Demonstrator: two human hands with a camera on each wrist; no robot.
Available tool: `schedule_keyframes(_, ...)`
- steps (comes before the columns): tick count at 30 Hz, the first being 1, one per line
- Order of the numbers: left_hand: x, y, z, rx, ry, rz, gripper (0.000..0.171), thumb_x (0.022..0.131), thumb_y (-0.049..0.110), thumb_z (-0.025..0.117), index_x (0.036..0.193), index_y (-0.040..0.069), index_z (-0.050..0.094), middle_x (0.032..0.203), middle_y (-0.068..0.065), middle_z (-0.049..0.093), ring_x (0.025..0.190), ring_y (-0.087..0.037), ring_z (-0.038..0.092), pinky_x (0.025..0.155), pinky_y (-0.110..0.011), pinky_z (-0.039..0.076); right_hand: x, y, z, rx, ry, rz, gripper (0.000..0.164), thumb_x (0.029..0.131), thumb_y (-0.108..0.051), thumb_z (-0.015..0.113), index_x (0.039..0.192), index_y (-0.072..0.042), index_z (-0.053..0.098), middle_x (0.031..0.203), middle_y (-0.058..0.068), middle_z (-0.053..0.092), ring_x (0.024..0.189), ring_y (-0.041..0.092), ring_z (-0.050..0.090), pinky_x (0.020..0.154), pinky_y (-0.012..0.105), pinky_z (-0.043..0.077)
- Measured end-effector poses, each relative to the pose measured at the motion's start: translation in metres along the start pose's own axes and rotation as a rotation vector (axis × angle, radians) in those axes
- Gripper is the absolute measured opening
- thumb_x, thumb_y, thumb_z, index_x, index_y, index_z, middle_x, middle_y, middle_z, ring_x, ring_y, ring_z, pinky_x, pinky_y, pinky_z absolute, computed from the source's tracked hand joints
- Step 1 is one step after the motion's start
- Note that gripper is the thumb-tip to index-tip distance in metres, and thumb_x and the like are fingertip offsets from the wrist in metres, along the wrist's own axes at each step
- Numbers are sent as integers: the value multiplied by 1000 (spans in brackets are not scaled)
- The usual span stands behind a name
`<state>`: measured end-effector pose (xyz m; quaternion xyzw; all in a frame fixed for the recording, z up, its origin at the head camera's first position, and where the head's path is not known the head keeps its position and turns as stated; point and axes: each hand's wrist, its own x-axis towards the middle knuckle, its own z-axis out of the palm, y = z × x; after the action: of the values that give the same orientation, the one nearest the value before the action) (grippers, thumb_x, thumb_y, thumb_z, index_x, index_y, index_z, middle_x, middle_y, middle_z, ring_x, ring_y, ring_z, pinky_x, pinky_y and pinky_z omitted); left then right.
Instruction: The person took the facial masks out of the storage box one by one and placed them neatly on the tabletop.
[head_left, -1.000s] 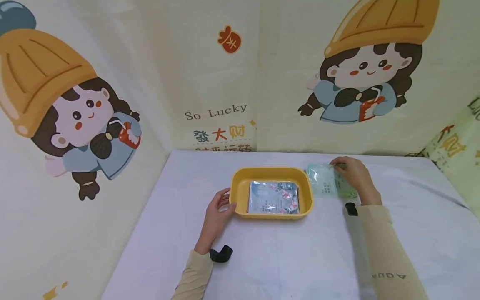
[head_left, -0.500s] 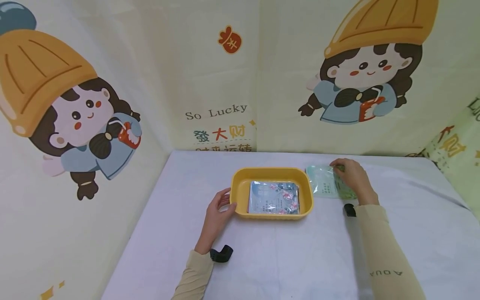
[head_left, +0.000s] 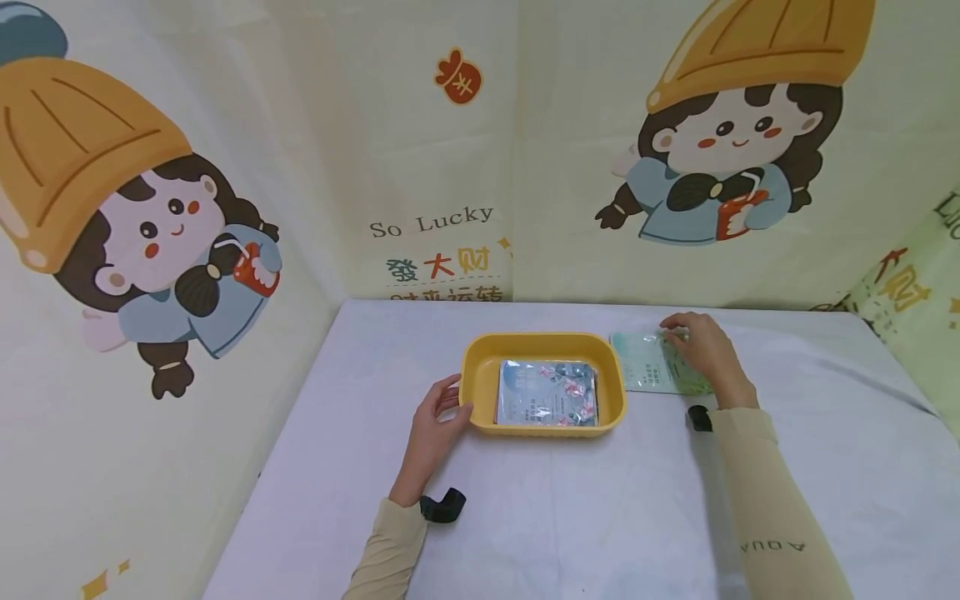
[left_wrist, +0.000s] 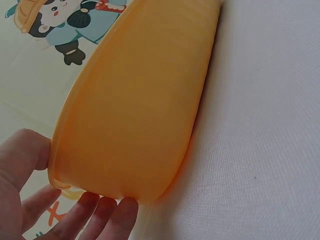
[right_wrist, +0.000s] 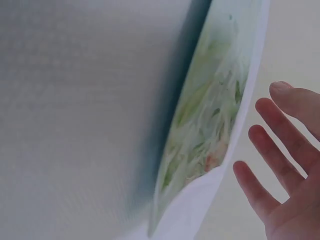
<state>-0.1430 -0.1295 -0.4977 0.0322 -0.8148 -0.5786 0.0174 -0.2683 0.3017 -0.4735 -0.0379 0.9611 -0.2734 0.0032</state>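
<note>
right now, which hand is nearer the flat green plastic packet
The right. The right hand hovers over the green plastic packet; the left hand holds the left end of the yellow rectangular plastic tray, with the tray between it and the packet.

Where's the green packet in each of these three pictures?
Head: the green packet lies right of the yellow tray, partly behind the right hand.
Left wrist: not in it.
Right wrist: the green packet slants just right of centre, left of the hand.
Shared landmark: the white tablecloth, in all three.
</note>
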Motion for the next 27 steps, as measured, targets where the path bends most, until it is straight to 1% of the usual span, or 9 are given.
schedule_keyframes(5, 0, 1, 1, -3, -1, 3, 49, 92, 21, 70, 139, 23, 54, 128, -5, 62, 118, -23, 61, 97, -40, 54, -5, -3, -4, -9, 30, -40, 27, 96, -4, 61, 121, 4, 64, 127, 28, 59, 123, 46, 45, 108, 66, 33)
schedule_keyframes(8, 1, 0, 2, -6, -2, 18, 49, 93, 20, 70, 139, 21, 54, 128, -7, 62, 118, -23, 61, 97, -40, 54, -7, -8, -6, -13, 31, -59, 28, 96, -4, 62, 122, 3, 63, 128, 27, 58, 122, 45, 45, 107, 66, 34)
schedule_keyframes(12, 0, -2, 1, -9, -4, 27, 50, 93, 19, 70, 140, 19, 54, 128, -8, 62, 117, -24, 61, 97, -40, 55, -11, -19, -9, -30, 25, -91, 29, 96, -5, 62, 124, 3, 62, 128, 27, 58, 121, 45, 47, 107, 65, 36)
schedule_keyframes(17, 0, -5, 0, -15, 2, 4, 50, 92, 21, 71, 139, 24, 54, 129, -5, 61, 118, -23, 60, 98, -40, 54, -16, -34, -9, -48, 35, -118, 30, 95, -6, 64, 124, 3, 62, 128, 26, 58, 121, 45, 47, 106, 65, 37)
schedule_keyframes(24, 2, -7, 0, -14, 4, 22, 49, 92, 18, 71, 138, 22, 55, 128, -6, 62, 118, -23, 61, 101, -42, 52, -25, -52, -10, -59, 44, -130, 30, 95, -8, 64, 124, 0, 62, 127, 23, 58, 118, 43, 50, 103, 62, 42)
schedule_keyframes(27, 3, -6, 1, -13, 4, 22, 49, 92, 19, 71, 138, 22, 55, 128, -6, 62, 118, -22, 61, 102, -42, 51, -29, -58, -10, -64, 44, -152, 30, 95, -9, 65, 124, 0, 63, 125, 22, 60, 115, 42, 53, 100, 61, 45)
